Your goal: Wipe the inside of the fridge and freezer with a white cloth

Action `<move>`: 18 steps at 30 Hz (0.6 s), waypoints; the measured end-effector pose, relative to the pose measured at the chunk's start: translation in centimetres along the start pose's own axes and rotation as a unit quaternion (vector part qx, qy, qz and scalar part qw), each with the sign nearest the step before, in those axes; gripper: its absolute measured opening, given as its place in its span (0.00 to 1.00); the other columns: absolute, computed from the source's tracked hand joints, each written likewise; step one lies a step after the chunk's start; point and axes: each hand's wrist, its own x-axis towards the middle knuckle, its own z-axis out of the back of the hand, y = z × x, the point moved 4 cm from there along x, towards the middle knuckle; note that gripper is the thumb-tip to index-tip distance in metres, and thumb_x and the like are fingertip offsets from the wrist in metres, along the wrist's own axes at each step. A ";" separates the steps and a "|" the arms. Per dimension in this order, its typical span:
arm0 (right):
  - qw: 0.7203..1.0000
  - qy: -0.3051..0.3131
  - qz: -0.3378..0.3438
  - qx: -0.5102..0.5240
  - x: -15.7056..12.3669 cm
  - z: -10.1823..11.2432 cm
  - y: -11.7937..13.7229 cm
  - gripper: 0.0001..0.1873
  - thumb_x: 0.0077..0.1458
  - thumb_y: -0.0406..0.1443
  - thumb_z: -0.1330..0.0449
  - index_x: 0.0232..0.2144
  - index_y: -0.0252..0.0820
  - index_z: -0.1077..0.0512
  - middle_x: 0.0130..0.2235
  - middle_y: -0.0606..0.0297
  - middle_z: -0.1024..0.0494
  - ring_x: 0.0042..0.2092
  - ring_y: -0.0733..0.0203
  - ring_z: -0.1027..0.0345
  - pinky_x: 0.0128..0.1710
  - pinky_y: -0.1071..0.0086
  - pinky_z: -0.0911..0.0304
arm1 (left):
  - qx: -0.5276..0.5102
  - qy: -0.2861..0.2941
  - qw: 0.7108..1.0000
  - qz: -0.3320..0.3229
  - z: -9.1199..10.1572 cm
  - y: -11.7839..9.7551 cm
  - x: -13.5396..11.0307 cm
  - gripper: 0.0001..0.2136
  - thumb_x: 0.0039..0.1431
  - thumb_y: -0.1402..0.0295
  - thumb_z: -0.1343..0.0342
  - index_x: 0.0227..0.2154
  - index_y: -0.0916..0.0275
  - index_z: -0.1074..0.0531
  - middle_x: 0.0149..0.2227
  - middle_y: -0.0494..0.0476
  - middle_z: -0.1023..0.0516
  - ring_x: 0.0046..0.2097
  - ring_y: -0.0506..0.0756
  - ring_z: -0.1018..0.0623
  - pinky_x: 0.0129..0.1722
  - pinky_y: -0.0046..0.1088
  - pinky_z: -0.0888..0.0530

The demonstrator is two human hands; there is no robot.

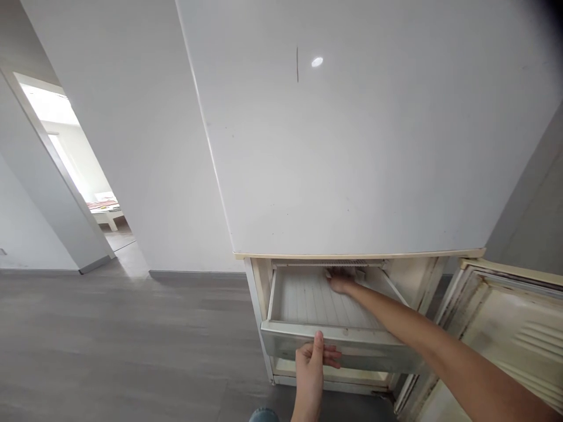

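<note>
A shallow white drawer with a ribbed floor and a pale, greenish-grey front [373,350] stands pulled out of an off-white refrigerator compartment [263,287], low in the view. The right hand [341,282] is deep inside this drawer, near its back, the bare forearm [417,340] crossing over the front rim from the lower right. Its fingers are in shadow and small pale bits show beside them; I cannot tell whether the hand is holding anything. The left hand [310,356] is at the drawer's front, thumb upright against the rim, the other fingers spread loosely to the right, with a clear gap between thumb and fingers.

To the right, an off-white door with moulded ridges and a dark-stained seal [492,346] is swung open beside the compartment. A narrow cream edge strip [308,255] runs across the top of the opening, and above it rises a broad, smooth pale-grey panel [352,158] bearing one thin dark upright mark and a bright oval glint. Grey wood-look flooring [153,334] spreads to the left, below a plain white wall [145,152]. Beyond a bright doorway at far left is a white-framed bed [105,218] with reddish bedding
</note>
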 end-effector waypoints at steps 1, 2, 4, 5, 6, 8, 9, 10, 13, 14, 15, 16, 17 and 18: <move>0.999 0.025 0.024 -0.026 -0.3 -0.6 1.4 0.31 0.64 0.41 0.57 0.67 0.40 0.48 0.69 0.52 0.54 0.69 0.43 0.64 0.66 0.47 0.63 | -0.003 0.000 1.000 0.001 0.0 0.1 0.1 0.33 0.40 0.35 0.47 0.18 0.66 0.22 0.21 0.62 0.18 0.22 0.58 0.23 0.29 0.35 0.26; 0.997 0.047 0.047 -0.042 -0.6 -1.2 2.8 0.31 0.64 0.42 0.58 0.67 0.42 0.50 0.70 0.55 0.56 0.70 0.44 0.66 0.66 0.48 0.64 | -0.005 -0.002 1.000 0.003 0.1 0.2 0.2 0.32 0.39 0.35 0.46 0.18 0.66 0.22 0.20 0.62 0.18 0.21 0.58 0.23 0.28 0.35 0.26; 0.991 0.084 0.088 -0.058 -1.5 -2.2 5.7 0.32 0.64 0.43 0.58 0.68 0.45 0.52 0.70 0.61 0.58 0.70 0.47 0.68 0.66 0.49 0.64 | -0.007 -0.005 1.000 0.007 0.1 0.4 0.3 0.32 0.37 0.35 0.45 0.17 0.66 0.22 0.19 0.62 0.18 0.21 0.58 0.23 0.27 0.35 0.26; 0.986 0.103 0.108 -0.070 -1.9 -2.7 7.1 0.32 0.64 0.44 0.59 0.68 0.46 0.53 0.70 0.62 0.58 0.70 0.48 0.69 0.66 0.49 0.64 | -0.008 -0.007 1.000 0.007 0.1 0.4 0.3 0.32 0.37 0.35 0.45 0.17 0.66 0.22 0.19 0.62 0.18 0.21 0.58 0.23 0.28 0.35 0.26; 0.981 0.122 0.126 -0.081 -2.3 -3.2 8.5 0.33 0.64 0.45 0.59 0.68 0.46 0.54 0.70 0.64 0.59 0.70 0.49 0.70 0.66 0.50 0.64 | -0.010 -0.010 1.000 0.005 0.0 0.4 0.3 0.32 0.38 0.35 0.45 0.17 0.66 0.22 0.19 0.62 0.18 0.21 0.58 0.23 0.28 0.35 0.26; 0.970 0.153 0.159 -0.100 -3.2 -4.0 11.0 0.33 0.63 0.47 0.60 0.68 0.47 0.55 0.71 0.66 0.61 0.70 0.49 0.71 0.66 0.50 0.65 | -0.013 -0.013 1.000 -0.002 0.0 0.3 0.2 0.32 0.39 0.35 0.46 0.17 0.65 0.22 0.20 0.61 0.18 0.21 0.57 0.23 0.28 0.35 0.26; 0.965 0.166 0.173 -0.108 -3.6 -4.3 12.0 0.34 0.63 0.48 0.60 0.68 0.48 0.55 0.71 0.67 0.61 0.70 0.50 0.71 0.66 0.50 0.65 | -0.014 -0.013 1.000 -0.004 -0.1 0.3 0.1 0.32 0.40 0.35 0.47 0.17 0.65 0.22 0.20 0.61 0.18 0.21 0.57 0.23 0.29 0.35 0.26; 0.960 0.176 0.183 -0.115 -3.9 -4.6 12.9 0.34 0.63 0.48 0.60 0.68 0.48 0.55 0.71 0.68 0.61 0.70 0.50 0.71 0.66 0.50 0.65 | -0.014 -0.013 1.000 -0.005 -0.1 0.2 0.1 0.32 0.40 0.35 0.47 0.18 0.65 0.22 0.20 0.61 0.18 0.21 0.57 0.23 0.29 0.35 0.26; 0.954 0.190 0.194 -0.129 -4.6 -4.8 14.0 0.34 0.63 0.47 0.59 0.68 0.48 0.56 0.71 0.68 0.62 0.70 0.49 0.72 0.66 0.48 0.63 | -0.011 -0.013 1.000 -0.002 -0.1 0.2 0.0 0.32 0.40 0.35 0.47 0.18 0.65 0.23 0.20 0.61 0.18 0.21 0.57 0.23 0.29 0.35 0.26; 0.954 0.190 0.191 -0.132 -4.7 -4.7 13.9 0.34 0.63 0.47 0.59 0.68 0.48 0.56 0.71 0.68 0.63 0.70 0.48 0.72 0.66 0.47 0.63 | -0.011 -0.015 1.000 -0.001 -0.1 0.2 0.0 0.32 0.40 0.35 0.47 0.18 0.65 0.23 0.20 0.62 0.18 0.21 0.57 0.23 0.29 0.35 0.26; 0.955 0.189 0.188 -0.133 -4.8 -4.5 13.6 0.34 0.63 0.46 0.58 0.68 0.46 0.56 0.71 0.67 0.62 0.70 0.47 0.72 0.66 0.47 0.63 | -0.011 -0.014 1.000 -0.003 -0.1 0.1 0.0 0.32 0.40 0.35 0.47 0.18 0.65 0.23 0.20 0.62 0.18 0.22 0.57 0.23 0.29 0.35 0.26; 0.956 0.187 0.184 -0.133 -4.8 -4.2 13.2 0.34 0.63 0.46 0.58 0.68 0.45 0.55 0.70 0.66 0.61 0.70 0.46 0.71 0.66 0.48 0.62 | -0.010 -0.012 1.000 -0.004 -0.1 0.1 0.0 0.32 0.40 0.36 0.47 0.18 0.65 0.23 0.21 0.62 0.17 0.22 0.57 0.23 0.30 0.35 0.26; 0.958 0.184 0.179 -0.131 -4.7 -3.9 12.6 0.34 0.62 0.45 0.57 0.68 0.44 0.54 0.70 0.64 0.60 0.70 0.46 0.69 0.66 0.50 0.62 | -0.009 -0.009 1.000 -0.004 -0.1 0.0 -0.1 0.32 0.41 0.36 0.47 0.18 0.65 0.22 0.21 0.62 0.17 0.22 0.57 0.23 0.30 0.35 0.25; 0.960 0.178 0.172 -0.129 -4.6 -3.5 11.9 0.34 0.62 0.45 0.56 0.68 0.42 0.53 0.70 0.62 0.58 0.70 0.46 0.68 0.67 0.51 0.63 | -0.009 -0.006 1.000 -0.005 -0.1 0.0 -0.1 0.32 0.41 0.36 0.47 0.18 0.65 0.22 0.21 0.62 0.17 0.22 0.57 0.23 0.31 0.36 0.25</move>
